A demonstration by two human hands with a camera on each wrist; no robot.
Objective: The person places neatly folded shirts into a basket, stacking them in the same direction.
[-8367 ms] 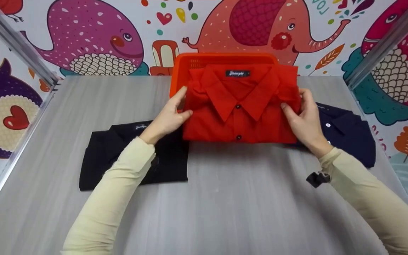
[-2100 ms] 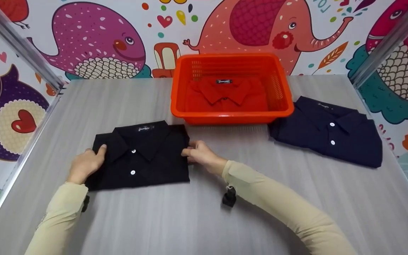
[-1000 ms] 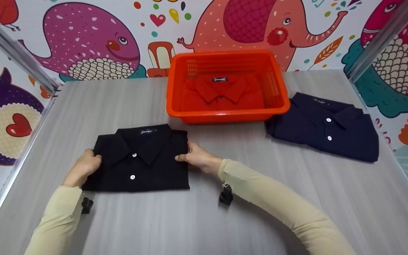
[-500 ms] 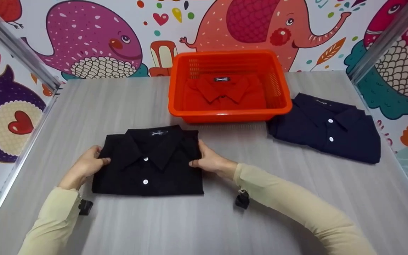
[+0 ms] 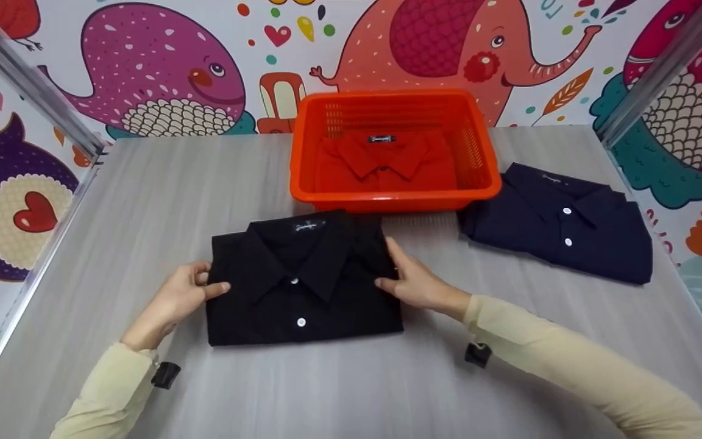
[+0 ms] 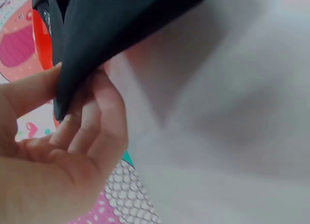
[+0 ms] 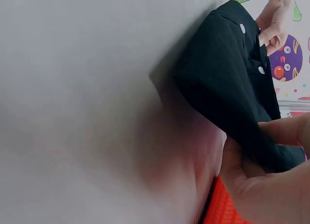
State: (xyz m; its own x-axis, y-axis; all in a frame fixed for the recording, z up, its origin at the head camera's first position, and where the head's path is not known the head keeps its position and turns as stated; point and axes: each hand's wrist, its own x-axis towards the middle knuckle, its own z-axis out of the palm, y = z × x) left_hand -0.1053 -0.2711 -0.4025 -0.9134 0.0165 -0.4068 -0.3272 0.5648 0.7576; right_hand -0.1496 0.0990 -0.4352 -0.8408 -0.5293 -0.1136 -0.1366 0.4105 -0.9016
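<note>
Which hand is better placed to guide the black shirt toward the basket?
Probably the right hand: it holds the black shirt nearer the orange basket; the left hand pinches the farther side.

Blk shirt: matt cloth; basket: glossy plstc; tbl: smooth, wood-look finish.

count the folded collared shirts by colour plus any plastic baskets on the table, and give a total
Black folded collared shirt: 1
Red folded collared shirt: 1
Navy folded collared shirt: 1
Orange-red rectangular plastic basket: 1
Total: 4
</note>
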